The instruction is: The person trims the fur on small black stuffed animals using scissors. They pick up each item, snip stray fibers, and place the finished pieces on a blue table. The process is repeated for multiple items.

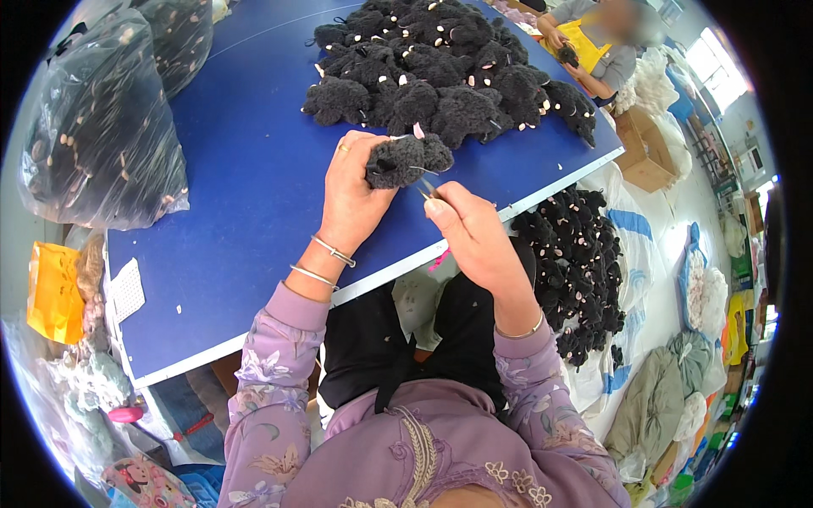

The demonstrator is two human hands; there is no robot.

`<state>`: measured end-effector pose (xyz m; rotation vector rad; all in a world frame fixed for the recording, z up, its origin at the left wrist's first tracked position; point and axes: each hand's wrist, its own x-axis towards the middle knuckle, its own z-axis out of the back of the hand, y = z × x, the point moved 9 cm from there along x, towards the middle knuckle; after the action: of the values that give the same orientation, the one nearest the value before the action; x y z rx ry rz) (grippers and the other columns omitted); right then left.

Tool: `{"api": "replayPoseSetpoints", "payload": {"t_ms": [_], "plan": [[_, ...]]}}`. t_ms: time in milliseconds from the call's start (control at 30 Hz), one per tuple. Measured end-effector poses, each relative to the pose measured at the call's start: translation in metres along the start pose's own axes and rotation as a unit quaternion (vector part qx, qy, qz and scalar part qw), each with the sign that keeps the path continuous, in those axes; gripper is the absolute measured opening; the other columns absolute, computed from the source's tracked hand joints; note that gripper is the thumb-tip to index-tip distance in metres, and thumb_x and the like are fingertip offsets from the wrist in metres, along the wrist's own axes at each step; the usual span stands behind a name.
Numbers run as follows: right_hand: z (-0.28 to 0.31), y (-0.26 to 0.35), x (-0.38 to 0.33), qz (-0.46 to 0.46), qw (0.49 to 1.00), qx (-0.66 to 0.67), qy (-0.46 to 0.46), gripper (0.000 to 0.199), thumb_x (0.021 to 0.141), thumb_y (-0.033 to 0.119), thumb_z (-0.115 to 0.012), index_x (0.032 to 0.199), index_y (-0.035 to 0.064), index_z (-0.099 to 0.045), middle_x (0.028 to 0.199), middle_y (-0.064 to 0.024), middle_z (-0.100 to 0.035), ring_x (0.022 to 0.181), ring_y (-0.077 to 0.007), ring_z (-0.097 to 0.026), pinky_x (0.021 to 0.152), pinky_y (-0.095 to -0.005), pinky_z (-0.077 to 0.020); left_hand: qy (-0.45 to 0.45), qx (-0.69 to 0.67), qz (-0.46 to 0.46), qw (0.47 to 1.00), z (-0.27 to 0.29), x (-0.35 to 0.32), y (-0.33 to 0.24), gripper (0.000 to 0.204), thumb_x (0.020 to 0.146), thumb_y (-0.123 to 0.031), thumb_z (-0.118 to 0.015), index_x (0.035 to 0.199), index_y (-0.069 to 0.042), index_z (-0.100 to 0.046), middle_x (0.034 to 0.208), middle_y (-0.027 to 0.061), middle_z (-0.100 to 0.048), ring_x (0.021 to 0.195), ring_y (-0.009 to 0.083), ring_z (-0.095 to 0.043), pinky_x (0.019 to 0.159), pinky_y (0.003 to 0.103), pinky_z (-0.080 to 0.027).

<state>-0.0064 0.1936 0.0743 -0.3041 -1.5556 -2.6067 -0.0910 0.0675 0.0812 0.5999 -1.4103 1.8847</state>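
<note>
- From here, the left forearm (273, 394) angles forward and inward.
- The left hand (351, 186) curls in a grip.
- The right forearm (542, 385) slants inward too.
- The right hand (478, 237) is closed in a pinch.

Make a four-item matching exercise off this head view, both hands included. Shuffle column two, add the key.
Column one
1. Left hand
2. Right hand
3. Cardboard box
4. Pile of black fuzzy pieces

Column two
A. Brown, to the right of the blue table
B. Holding a slim metal tool
C. Heaped on the tabletop
D. Gripping a single black fuzzy piece

Pairs: 1-D, 2-B, 3-A, 4-C
</note>
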Motion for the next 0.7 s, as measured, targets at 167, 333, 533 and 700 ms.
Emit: {"api": "replayPoseSetpoints", "payload": {"t_ms": [167, 333, 533, 700], "plan": [[-0.005, -0.001, 0.007, -0.006, 1.0, -0.021, -0.01, 0.035, 0.099, 0.029, -0.047, 0.09, -0.0037, -0.051, 0.064, -0.0138, -0.049, 0.058, -0.0242, -0.045, 0.057, -0.0366, -0.0398, 0.002, 0.021, -0.004, 1.0, -0.001, -0.001, -0.001, 0.032, 0.066, 0.004, -0.072, 0.093, -0.003, -0.057, 0.091, 0.0104, -0.059, 0.084, 0.0277, -0.059, 0.077, 0.034, -0.048], [-0.003, -0.002, 0.01, 0.001, 1.0, -0.013, -0.022, 0.036, 0.099, 0.03, -0.046, 0.09, -0.004, -0.051, 0.065, -0.016, -0.05, 0.059, -0.0276, -0.048, 0.057, -0.0382, -0.0401, -0.001, 0.019, -0.017, 1.0, -0.002, -0.001, -0.004, 0.034, 0.064, 0.003, -0.073, 0.094, -0.003, -0.056, 0.09, 0.0103, -0.059, 0.084, 0.0281, -0.059, 0.077, 0.034, -0.048], [-0.004, -0.005, 0.01, -0.008, 0.999, -0.027, -0.027, 0.033, 0.099, 0.028, -0.046, 0.09, -0.004, -0.051, 0.067, -0.0172, -0.052, 0.06, -0.0309, -0.05, 0.058, -0.0398, -0.0405, -0.001, 0.025, -0.021, 0.999, -0.003, -0.002, -0.004, 0.036, 0.064, 0.003, -0.074, 0.095, -0.003, -0.056, 0.091, 0.0102, -0.059, 0.085, 0.0285, -0.059, 0.077, 0.035, -0.048], [-0.004, -0.007, 0.007, -0.005, 0.999, -0.02, -0.031, 0.031, 0.098, 0.025, -0.047, 0.09, -0.0039, -0.051, 0.067, -0.0174, -0.052, 0.061, -0.0312, -0.051, 0.058, -0.0399, -0.0404, 0.0, 0.033, -0.011, 0.999, -0.003, -0.002, -0.004, 0.036, 0.063, 0.002, -0.075, 0.094, -0.003, -0.056, 0.091, 0.0101, -0.059, 0.085, 0.0287, -0.058, 0.077, 0.035, -0.048]]}}
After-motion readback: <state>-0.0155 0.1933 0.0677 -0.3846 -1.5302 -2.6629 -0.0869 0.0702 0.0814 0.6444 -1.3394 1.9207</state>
